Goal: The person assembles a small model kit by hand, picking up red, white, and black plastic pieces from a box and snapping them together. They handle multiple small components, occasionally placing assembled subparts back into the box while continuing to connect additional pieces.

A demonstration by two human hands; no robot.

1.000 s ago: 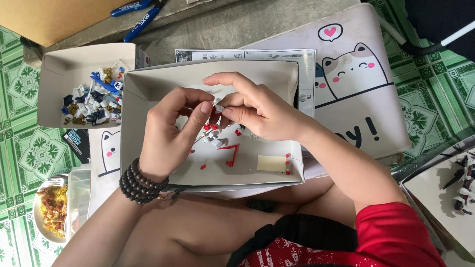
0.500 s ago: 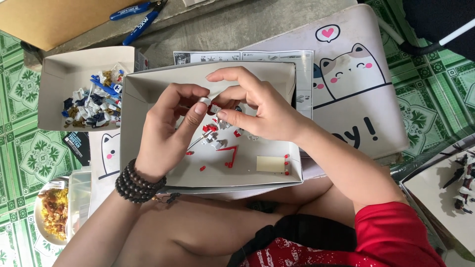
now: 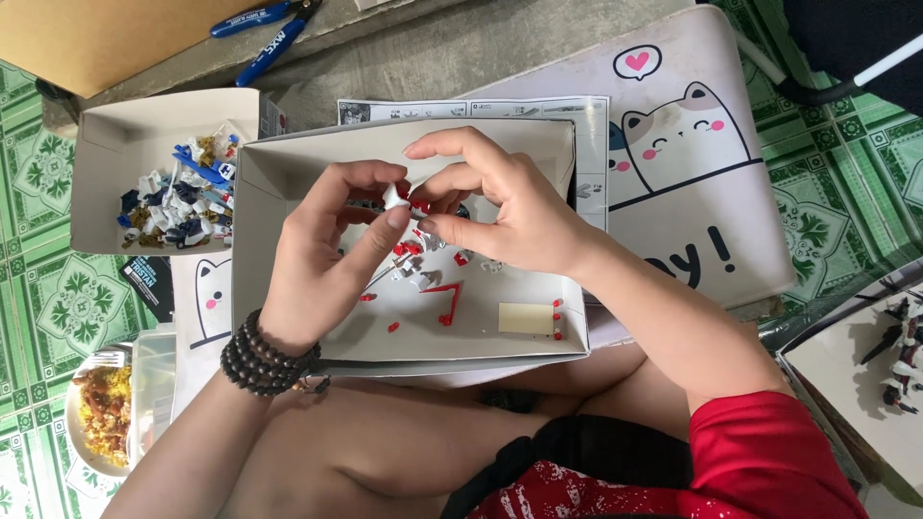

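Both my hands meet over a white cardboard tray on my lap. My left hand, with a dark bead bracelet on the wrist, pinches a small white plastic piece between thumb and fingers. My right hand grips a small red piece pressed against the white one. Below the hands, loose red and white model parts and a red runner fragment lie in the tray, along with a pale yellow rectangle.
A second white tray at the left holds several blue, white and gold parts. Blue-handled cutters lie at the top. An instruction sheet and cat-print cushion sit behind. A food dish is lower left; a dark model at right.
Both hands lifted slightly toward the tray's far side, still pressing the small pieces together between the fingertips. Nothing else moved.
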